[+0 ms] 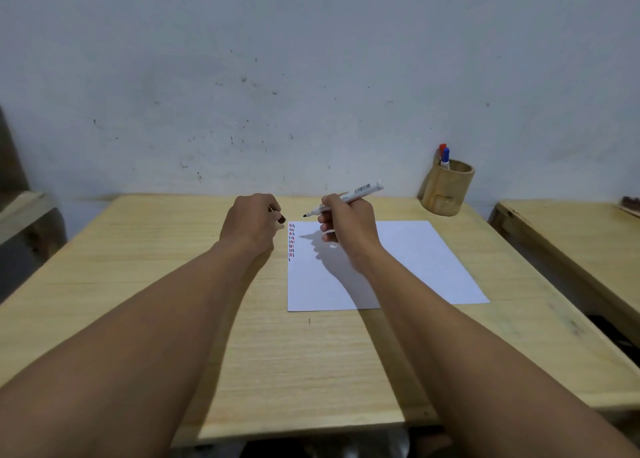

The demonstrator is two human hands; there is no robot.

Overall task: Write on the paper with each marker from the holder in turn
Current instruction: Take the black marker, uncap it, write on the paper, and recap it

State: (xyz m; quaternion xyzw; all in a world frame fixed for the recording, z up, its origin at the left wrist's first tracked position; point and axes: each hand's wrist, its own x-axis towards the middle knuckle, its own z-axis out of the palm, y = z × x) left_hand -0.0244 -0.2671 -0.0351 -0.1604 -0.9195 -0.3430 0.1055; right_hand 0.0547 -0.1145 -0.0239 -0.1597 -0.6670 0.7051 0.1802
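Observation:
A white sheet of paper (408, 267) lies on the wooden table (173, 284), with a column of short red, blue and black marks (292, 241) along its left edge. My right hand (346, 229) holds an uncapped white marker (360, 191), its black tip pointing left above the paper's top left corner. My left hand (251, 225) is closed just left of the paper, with a small dark cap (282, 219) showing at its fingertips. A wooden holder (446, 194) at the table's far right corner holds a red-capped marker (442, 148) and a blue-capped marker (445, 158).
A pale wall (311, 76) stands right behind the table. A second wooden table (571, 236) sits to the right across a narrow gap. A wooden piece of furniture (24, 211) stands at the far left.

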